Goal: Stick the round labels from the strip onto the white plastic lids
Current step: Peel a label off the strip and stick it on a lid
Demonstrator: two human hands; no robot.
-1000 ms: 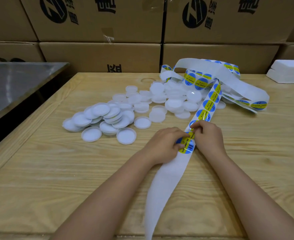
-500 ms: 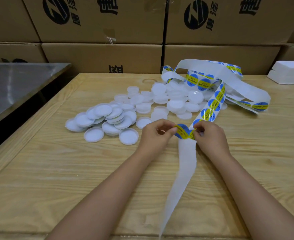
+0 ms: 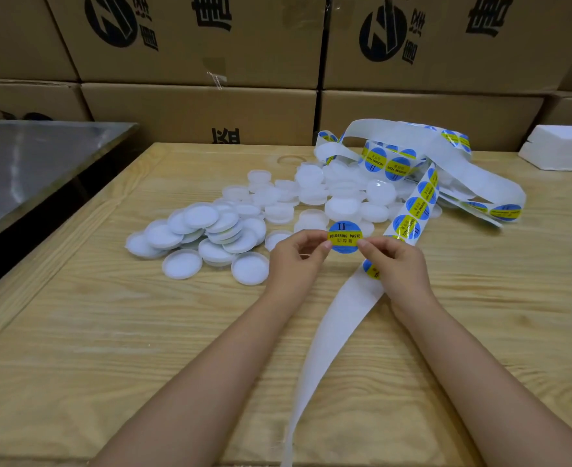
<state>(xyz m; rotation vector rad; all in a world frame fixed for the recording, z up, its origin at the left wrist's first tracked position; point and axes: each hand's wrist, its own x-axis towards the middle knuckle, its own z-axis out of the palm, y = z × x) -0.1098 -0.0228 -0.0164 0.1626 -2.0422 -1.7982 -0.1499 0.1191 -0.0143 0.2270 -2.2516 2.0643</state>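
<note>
**Head view.** Landmark: the heap of round white plastic lids (image 3: 217, 227) on the pale wooden table (image 3: 109, 332).

- One round blue-and-yellow label (image 3: 344, 236), printed "SOLDERING PASTE", is held face-up in the air at the near right edge of the heap, free of the strip.
- The left hand (image 3: 296, 256) pinches the label's left rim and the right hand (image 3: 397, 264) pinches its right rim. Both have curled fingers.
- The long white backing strip (image 3: 338, 315) comes from a loose coil behind and right of the heap and passes under the right hand. Its bare end trails toward the near table edge. I cannot tell whether the right hand also pins it.
- Brown cardboard boxes (image 3: 197, 109) are stacked behind the heap.

**Step in hand (judgement):** the label is detached but not yet placed, and neither hand holds a lid.

**Next move:** one hand must let go and fetch a lid. The lids nearest the hands lie hollow side up, so one probably needs flipping. Then centre the label and press from the middle outward.

**Risk:** the adhesive may fold on itself or cling to a fingertip.
</note>
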